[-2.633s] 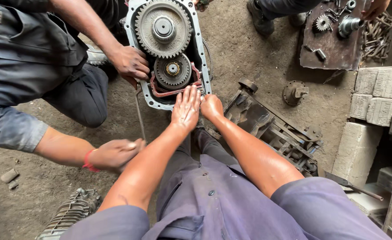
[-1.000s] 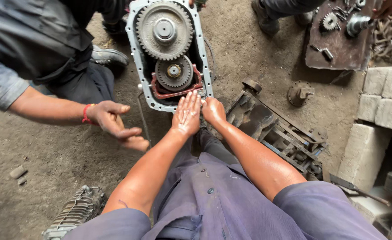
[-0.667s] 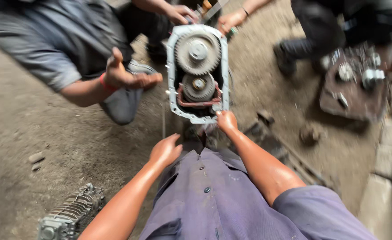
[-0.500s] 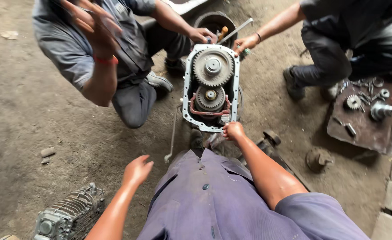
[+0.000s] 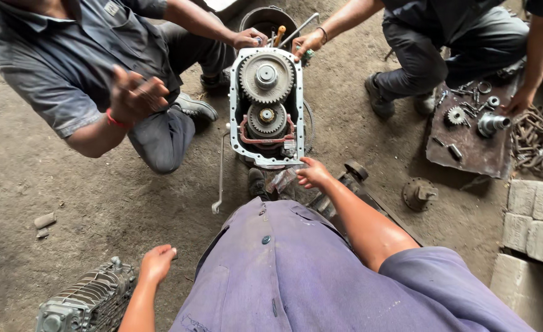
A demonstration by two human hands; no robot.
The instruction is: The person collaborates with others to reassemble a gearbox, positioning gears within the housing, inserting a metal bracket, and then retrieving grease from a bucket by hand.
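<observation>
An open gearbox housing [image 5: 237,117] stands on the dirt floor, with a large gear [image 5: 266,76] above a smaller gear [image 5: 267,118]. My right hand [image 5: 312,174] rests at the housing's near right corner, fingers curled against its rim. My left hand [image 5: 157,262] hangs low at my side, loosely curled, holding nothing, near a finned metal casting [image 5: 85,300]. Two other people's hands [image 5: 250,38] [image 5: 308,44] grip the housing's far edge.
A long metal rod [image 5: 221,175] lies left of the housing. A person in grey crouches at the left with a raised hand [image 5: 137,95]. A rusty plate [image 5: 465,144] with small gears and bolts lies at right, beside stone blocks [image 5: 535,215]. A round flange [image 5: 419,193] sits nearby.
I have risen and the view has pulled back. My left hand left the housing and dropped to my side. The person in grey lifted their hand; two hands now hold the far edge.
</observation>
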